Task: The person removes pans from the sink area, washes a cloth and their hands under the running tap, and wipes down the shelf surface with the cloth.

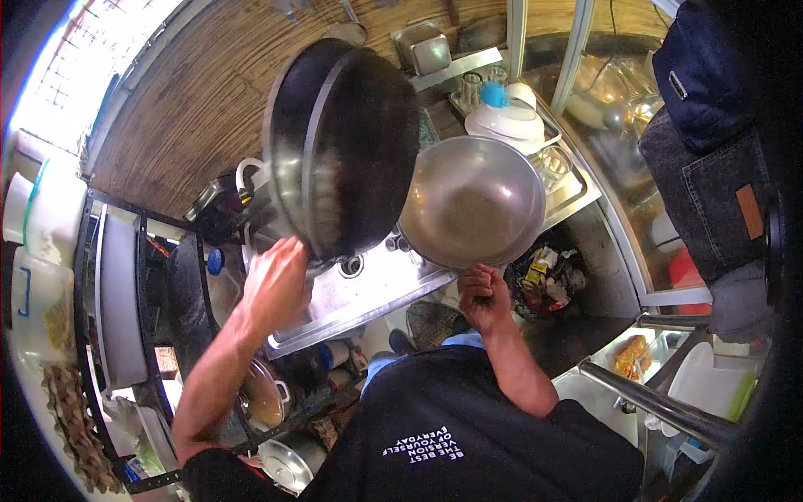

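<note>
My left hand (274, 272) is closed on the lower edge of a large dark wok (364, 159), raised and tilted on its side above the sink. Two curved rims show on it, so a second pan may be nested with it; I cannot tell. On the right, my right hand (485, 297) is closed at the near edge of a round stainless steel bowl (473, 201). Whether it grips the rim or a short handle is hidden by the fingers. The bowl's hollow side faces me, close beside the wok. Below both lies the steel sink (314, 330) with its drain.
A drying tray (577, 197) at the back right bears glasses and a white lidded dish (506, 125). Rubbish fills a dark bin (548, 280) right of the sink. A dark shelf rack (150, 335) stands left; a metal rail (652, 402) runs at right.
</note>
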Demonstrator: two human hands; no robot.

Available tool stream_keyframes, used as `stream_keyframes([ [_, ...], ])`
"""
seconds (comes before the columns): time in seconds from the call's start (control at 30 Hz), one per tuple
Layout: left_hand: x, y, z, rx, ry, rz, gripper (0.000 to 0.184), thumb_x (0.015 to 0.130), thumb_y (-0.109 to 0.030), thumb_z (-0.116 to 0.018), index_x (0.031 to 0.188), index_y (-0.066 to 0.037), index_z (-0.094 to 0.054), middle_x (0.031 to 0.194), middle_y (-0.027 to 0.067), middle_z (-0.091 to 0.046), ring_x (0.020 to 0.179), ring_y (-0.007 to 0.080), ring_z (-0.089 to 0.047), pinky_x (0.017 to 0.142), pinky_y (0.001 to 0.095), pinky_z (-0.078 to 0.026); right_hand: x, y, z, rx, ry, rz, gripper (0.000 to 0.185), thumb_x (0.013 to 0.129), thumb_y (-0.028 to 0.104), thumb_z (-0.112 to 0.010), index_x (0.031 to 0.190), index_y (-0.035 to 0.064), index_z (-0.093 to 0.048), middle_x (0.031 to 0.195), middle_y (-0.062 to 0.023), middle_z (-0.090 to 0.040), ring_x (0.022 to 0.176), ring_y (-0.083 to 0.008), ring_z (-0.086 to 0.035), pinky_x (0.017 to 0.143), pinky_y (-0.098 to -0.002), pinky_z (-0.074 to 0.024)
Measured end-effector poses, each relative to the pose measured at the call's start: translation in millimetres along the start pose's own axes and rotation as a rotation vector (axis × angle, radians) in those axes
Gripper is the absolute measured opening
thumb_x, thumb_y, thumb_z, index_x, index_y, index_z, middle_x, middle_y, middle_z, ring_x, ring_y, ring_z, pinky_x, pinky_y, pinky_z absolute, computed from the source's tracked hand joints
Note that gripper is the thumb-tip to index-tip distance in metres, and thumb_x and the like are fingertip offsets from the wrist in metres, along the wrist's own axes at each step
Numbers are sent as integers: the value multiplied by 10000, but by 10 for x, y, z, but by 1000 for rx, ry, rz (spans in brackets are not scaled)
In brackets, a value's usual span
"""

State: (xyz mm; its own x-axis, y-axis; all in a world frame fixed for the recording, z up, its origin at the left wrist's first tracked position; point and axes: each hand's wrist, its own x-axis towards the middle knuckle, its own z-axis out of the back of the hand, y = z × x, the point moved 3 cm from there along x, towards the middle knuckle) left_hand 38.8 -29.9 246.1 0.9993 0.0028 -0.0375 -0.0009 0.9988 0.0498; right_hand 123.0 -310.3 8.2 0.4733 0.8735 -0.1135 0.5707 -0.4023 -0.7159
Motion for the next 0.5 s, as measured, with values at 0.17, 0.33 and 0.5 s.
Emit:
stream_keyframes([
  [0.17, 535, -310, 29, 353, 133, -188, 291, 692, -86, -737, 936, -19, -592, 962, 113, -612, 985, 282, -633, 781, 403, -553, 4, -47, -16, 36, 35, -10, 235, 902, 116, -533, 676, 79, -480, 649, -12, -480, 621, -137, -502, 502, -257, -464],
  [0.33, 1002, -656, -286, 725, 129, -261, 127, 824, -156, -657, 923, -79, -637, 896, 55, -645, 902, 205, -659, 735, 356, -515, 14, -93, -22, -14, 21, 63, 203, 895, 93, -545, 703, 48, -497, 663, -29, -482, 644, -150, -521, 510, -266, -475],
  [0.5, 1350, -1032, -333, 926, 154, -257, 151, 822, -175, -668, 920, -64, -698, 841, 59, -643, 824, 221, -650, 742, 407, -499, 39, -101, -116, -4, 29, 95, 169, 916, 59, -557, 757, 21, -516, 716, -42, -509, 673, -152, -535, 544, -260, -490],
])
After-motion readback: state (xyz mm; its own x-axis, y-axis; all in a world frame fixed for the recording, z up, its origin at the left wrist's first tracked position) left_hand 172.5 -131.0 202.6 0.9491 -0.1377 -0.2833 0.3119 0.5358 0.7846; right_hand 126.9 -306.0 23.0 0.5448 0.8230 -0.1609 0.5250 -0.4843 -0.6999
